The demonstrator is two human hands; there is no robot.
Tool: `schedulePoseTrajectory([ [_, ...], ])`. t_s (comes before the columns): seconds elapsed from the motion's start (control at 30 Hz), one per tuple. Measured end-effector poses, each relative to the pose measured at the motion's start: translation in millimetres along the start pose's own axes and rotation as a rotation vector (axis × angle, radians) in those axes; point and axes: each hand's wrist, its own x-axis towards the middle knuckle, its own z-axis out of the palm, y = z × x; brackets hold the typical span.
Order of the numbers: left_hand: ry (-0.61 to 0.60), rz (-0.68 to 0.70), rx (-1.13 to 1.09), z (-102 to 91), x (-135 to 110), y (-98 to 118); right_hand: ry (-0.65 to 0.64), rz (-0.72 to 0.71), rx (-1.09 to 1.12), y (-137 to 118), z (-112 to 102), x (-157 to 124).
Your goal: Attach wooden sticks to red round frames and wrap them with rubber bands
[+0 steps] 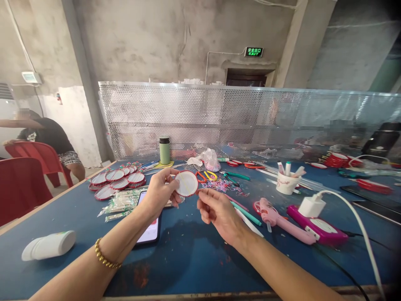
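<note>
A small round white disc with a red rim is held up over the table, its pale face turned towards me. My left hand pinches it at its left edge, thumb in front. At the disc's lower right edge, the thumb and forefinger of my right hand are pressed together; a bit of red shows at their tips, too small to name. Similar red-rimmed discs lie heaped at the left, beside clear-wrapped packets. Under my left forearm is a phone with its screen lit.
A white bottle lies at the left front. Pliers and small coloured loops are scattered beyond my hands. To the right are a pink glue gun, a magenta power strip and a cup of pens. A perforated metal screen stands behind.
</note>
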Motion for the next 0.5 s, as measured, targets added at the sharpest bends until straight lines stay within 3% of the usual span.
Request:
schedulePoseTrajectory([
  [0.17,-0.123,0.056,0.149,4.0,-3,-4,0.077,-0.149,-0.286,-6,0,-1],
  [0.3,-0.227,0.06,0.208,7.4,-7,-9,0.045,-0.213,-0.506,-5,-5,0],
  [0.5,-0.238,0.043,0.21,9.2,-7,-12,0.054,-0.214,-0.57,-3,-8,-1],
])
